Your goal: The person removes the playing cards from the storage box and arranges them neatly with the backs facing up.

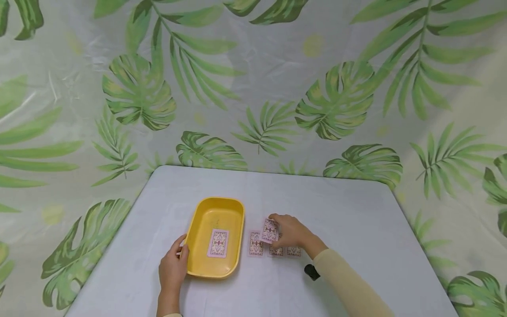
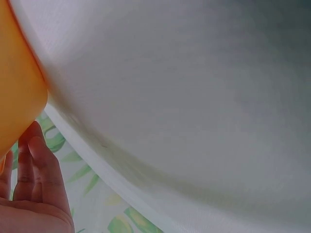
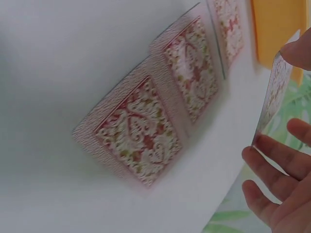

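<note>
My right hand (image 1: 291, 231) pinches a patterned playing card (image 1: 270, 230) between thumb and fingers, holding it tilted over a row of cards. In the right wrist view that card appears nearly edge-on. Below it on the table lie three more face-down playing cards, a left one (image 1: 255, 244), a middle one (image 3: 190, 73) and a right one (image 3: 141, 131); the middle and right ones overlap. My left hand (image 1: 173, 264) rests against the left outer side of a yellow tray (image 1: 194, 264), fingers fairly straight along its wall. One face-down card (image 1: 218, 243) lies inside the tray.
The white-covered table (image 1: 356, 220) has rounded far corners. A small black object (image 1: 311, 272) lies just below my right forearm. A leaf-print sheet (image 1: 269, 88) hangs behind the table and shows along its sides.
</note>
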`<state>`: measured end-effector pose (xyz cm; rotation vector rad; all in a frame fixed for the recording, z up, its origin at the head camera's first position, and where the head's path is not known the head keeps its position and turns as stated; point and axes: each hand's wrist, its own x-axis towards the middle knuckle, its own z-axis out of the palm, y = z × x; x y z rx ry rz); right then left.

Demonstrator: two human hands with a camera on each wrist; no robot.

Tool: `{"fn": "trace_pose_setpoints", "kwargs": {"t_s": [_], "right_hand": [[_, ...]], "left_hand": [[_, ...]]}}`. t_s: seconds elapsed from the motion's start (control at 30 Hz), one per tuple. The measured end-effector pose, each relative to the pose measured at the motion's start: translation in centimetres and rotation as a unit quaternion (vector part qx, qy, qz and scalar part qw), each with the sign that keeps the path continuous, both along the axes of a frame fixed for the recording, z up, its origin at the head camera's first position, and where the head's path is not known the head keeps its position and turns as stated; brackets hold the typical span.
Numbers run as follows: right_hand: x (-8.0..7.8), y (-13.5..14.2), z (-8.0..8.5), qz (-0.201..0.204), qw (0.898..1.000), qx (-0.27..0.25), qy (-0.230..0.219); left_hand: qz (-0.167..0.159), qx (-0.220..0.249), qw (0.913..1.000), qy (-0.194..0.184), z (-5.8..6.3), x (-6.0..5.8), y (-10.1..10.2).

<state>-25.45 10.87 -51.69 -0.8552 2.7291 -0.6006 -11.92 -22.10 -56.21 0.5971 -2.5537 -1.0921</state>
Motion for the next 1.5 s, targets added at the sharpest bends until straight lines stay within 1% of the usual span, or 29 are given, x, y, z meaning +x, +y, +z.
{"fn": "trace_pose_setpoints", "kwargs": {"t_s": [0.17,0.4,0.57,0.7,0.87,0.93,1.2,1.5], "right_hand": [[0.0,1.7,-0.7,-0.005,1.0,-0.006,0.006],[-0.1,3.9,-1.4,-0.02,1.0,0.0,0.003],[0.0,5.1,-1.8,-0.026,1.0,-0.008,0.001],[0.2,5.9,-2.0,-0.027,1.0,-0.011,0.006],[0.4,7.2,-2.4,-0.035,0.999,0.002,0.012],[0.5,7.7,-2.4,-0.038,0.999,0.004,0.014],[0.7,9.4,-2.6,-0.046,0.999,0.005,-0.006],[1.0,10.6,-2.5,-0.056,0.998,0.01,-0.012]], "left_hand": [[0.001,0.002,1.0,-0.006,0.0,0.0,0.1],[0.006,0.001,1.0,-0.001,0.1,0.1,0.3],[0.007,0.0,1.0,0.001,0.1,0.0,0.4],[0.002,-0.005,1.0,0.008,0.0,0.0,0.5],[-0.003,-0.007,0.9999,0.013,0.0,0.1,0.7],[-0.002,-0.007,0.9999,0.013,0.0,0.1,0.7],[0.002,-0.004,0.9999,0.01,0.1,0.0,0.6],[0.005,-0.002,1.0,0.004,0.2,0.1,0.4]]}}
